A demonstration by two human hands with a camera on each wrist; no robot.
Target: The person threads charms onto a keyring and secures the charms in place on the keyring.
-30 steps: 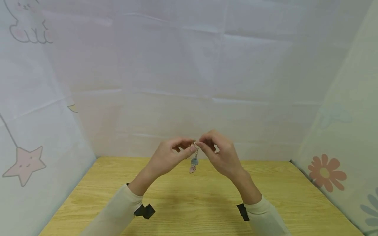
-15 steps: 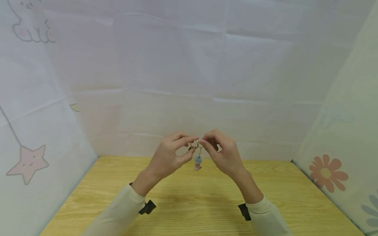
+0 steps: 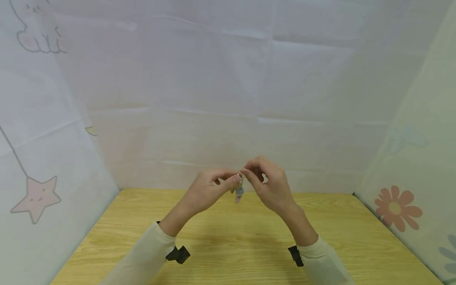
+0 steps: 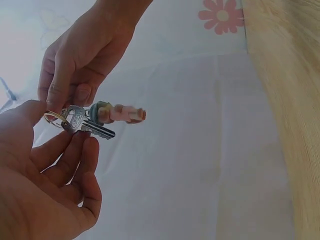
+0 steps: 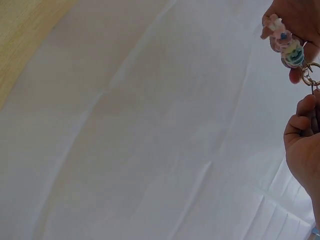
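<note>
While both hands are hovering above the wooden table (image 3: 228,237) in the head view, the left hand (image 3: 204,192) and the right hand (image 3: 270,188) are meeting fingertip to fingertip over the table's far edge, each pinching the key ring (image 3: 240,174) between thumb and forefinger. A small charm (image 3: 238,193) is dangling below the ring, well above the table. Cream sleeves are covering both forearms, and a white cloth backdrop (image 3: 228,99) is rising behind the table.

In the left wrist view, the left hand (image 4: 45,185) is filling the lower corner, its thumb and curled fingers closing on the ring (image 4: 52,117), while the right hand (image 4: 82,60) is pinching the same ring from above. A silver key (image 4: 85,125) and the pink-and-green charm (image 4: 117,113) are sticking out sideways from the ring, with the table (image 4: 290,100) lying well off to the side.

In the right wrist view, the right hand (image 5: 302,150) is showing only curled fingers at the frame's edge, the charm (image 5: 286,45) is hanging from a clasp (image 5: 310,75) in front of the left hand (image 5: 300,20), and the table (image 5: 25,35) is sitting in the opposite corner.
</note>
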